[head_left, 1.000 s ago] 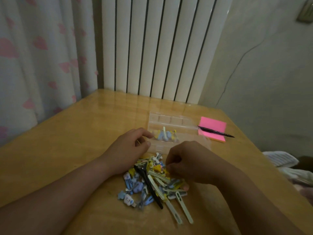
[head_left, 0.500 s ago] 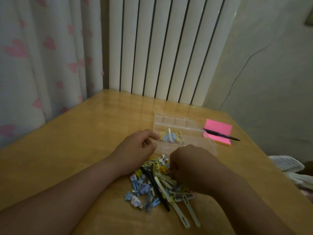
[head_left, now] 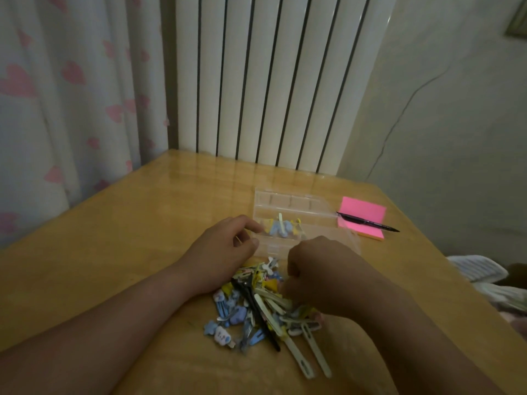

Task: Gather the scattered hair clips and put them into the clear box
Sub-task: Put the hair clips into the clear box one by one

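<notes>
Neither of the 2 hands has shifted: left [head_left: 225,249] half-curled by clear box [head_left: 296,206], right [head_left: 319,272] fisted over clips [head_left: 256,312].

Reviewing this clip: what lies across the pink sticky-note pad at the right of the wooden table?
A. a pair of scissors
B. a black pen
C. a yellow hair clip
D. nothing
B: a black pen lies diagonally across the pink sticky-note pad, its tip reaching past the pad's right edge, just right of the clear plastic box.
</notes>
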Tool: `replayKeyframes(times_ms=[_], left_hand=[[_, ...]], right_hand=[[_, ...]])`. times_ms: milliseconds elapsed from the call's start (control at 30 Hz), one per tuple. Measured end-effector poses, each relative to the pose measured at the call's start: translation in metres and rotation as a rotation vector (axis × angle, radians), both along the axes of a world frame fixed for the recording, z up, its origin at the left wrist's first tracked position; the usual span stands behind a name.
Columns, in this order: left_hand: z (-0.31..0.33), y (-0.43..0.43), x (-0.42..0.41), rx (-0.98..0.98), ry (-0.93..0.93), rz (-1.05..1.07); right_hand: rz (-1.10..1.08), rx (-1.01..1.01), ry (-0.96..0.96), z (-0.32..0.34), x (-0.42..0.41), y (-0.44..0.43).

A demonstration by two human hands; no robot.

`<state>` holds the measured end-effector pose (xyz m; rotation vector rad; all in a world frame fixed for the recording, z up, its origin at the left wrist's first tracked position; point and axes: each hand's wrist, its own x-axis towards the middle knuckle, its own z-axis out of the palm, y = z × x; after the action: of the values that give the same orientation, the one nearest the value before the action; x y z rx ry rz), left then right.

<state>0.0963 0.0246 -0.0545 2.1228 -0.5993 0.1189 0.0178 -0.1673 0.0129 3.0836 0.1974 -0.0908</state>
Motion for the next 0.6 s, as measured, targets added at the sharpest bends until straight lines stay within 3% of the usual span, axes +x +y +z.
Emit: replayKeyframes(times_ms=[200, 267, 433, 600], left_hand=[[0.0, 0.0, 0.0, 0.004, 0.001, 0.006], [-0.001, 0.0, 0.0, -0.003, 0.011, 0.003], [-0.002, -0.001, 0.0, -0.017, 0.016, -0.004], [-0.004, 0.0, 0.002, -0.014, 0.005, -0.006]], right_hand=[[-0.011, 0.017, -0.052, -0.006, 0.005, -0.006], [0.0, 0.13, -0.058, -0.007, 0.006, -0.016], [-0.098, 0.675, -0.259, 0.007, 0.023, -0.039], [-0.209, 0.696, -0.262, 0.016, 0.074, -0.045]])
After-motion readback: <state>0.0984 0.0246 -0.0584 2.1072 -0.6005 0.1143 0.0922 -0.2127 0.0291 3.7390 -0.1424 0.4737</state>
